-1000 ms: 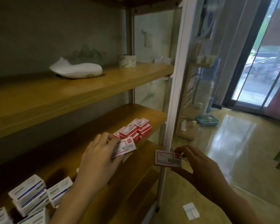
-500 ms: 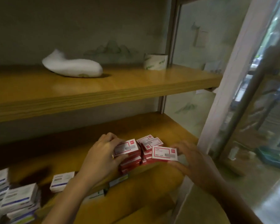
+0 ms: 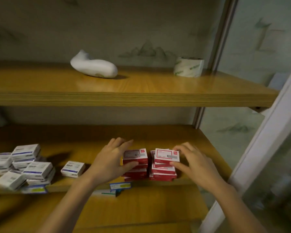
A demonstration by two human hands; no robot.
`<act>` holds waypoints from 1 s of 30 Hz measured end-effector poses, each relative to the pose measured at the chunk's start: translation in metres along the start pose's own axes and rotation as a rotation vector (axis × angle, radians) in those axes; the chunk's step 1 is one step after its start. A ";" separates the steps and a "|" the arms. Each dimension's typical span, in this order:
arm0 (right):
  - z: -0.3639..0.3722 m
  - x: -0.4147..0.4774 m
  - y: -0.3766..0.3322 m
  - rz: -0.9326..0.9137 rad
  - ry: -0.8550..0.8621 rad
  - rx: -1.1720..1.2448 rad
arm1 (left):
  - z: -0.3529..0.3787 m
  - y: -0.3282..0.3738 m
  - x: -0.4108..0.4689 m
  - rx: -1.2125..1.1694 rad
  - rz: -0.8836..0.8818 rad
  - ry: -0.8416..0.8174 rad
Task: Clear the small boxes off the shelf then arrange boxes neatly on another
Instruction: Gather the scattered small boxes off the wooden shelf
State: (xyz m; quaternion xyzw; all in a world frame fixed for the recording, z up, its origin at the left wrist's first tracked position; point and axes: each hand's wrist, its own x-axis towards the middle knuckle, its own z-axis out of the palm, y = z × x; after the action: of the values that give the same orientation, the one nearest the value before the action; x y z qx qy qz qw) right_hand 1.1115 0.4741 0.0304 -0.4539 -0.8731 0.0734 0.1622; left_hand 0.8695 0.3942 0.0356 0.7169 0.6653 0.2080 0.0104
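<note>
Light-brown wooden middle shelf (image 3: 158,135): heap of white-and-blue cardboard boxes (image 3: 29,165) at its front left; two stacks of small red-and-white cardboard boxes (image 3: 164,172) at its front right. Left hand (image 3: 111,158) clasps the left stack (image 3: 136,156), thumb in front. Right hand (image 3: 194,163) pinches the right stack's top box (image 3: 166,155).

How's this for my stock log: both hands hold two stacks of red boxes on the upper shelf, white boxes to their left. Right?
Not the upper one. In the head view the left hand and right hand hold the red boxes on the middle shelf, white boxes to their left.
</note>
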 end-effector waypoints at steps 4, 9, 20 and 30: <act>0.008 0.013 0.004 -0.030 -0.061 -0.004 | -0.010 0.002 -0.017 -0.005 -0.063 0.150; 0.008 0.015 -0.002 -0.043 -0.063 -0.041 | -0.024 -0.006 -0.046 0.041 -0.134 0.213; -0.017 0.025 -0.131 -0.591 0.116 0.095 | -0.068 -0.028 -0.138 0.281 -0.405 0.267; 0.064 0.018 -0.290 -1.001 -0.136 0.199 | -0.123 -0.062 -0.283 0.504 -0.860 0.277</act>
State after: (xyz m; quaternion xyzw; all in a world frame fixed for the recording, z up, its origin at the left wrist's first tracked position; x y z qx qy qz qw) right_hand 0.8568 0.3227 0.0544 0.0433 -0.9808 0.0989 0.1626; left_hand 0.7646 0.0981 0.0497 0.3247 0.9245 0.1112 -0.1660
